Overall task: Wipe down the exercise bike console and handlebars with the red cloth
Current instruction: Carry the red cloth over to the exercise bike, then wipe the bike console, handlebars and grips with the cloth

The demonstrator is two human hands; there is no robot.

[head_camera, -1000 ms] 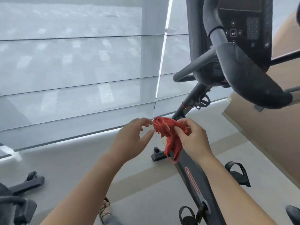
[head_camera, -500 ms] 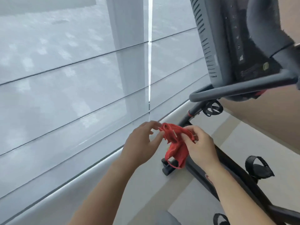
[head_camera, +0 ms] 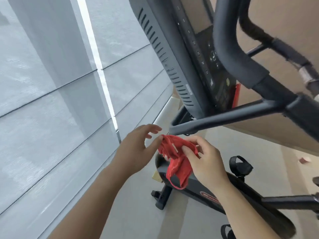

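A crumpled red cloth hangs in front of me, just below the tip of the bike's left handlebar. My right hand grips it from the right, thumb pressed on the fabric. My left hand is at its left edge, thumb touching the cloth, fingers spread apart. The dark console stands tilted above, seen from its side, with buttons and side vents showing. A padded handlebar loop crosses in front of the console.
A grey window blind fills the left side. The bike's frame and front foot sit below my hands, with strapped pedals to the right. A tan wall is behind the bike.
My view has tilted and moved closer to the bike, so the console and handlebars look larger. Both hands stay at the cloth, and my left fingers have spread more.
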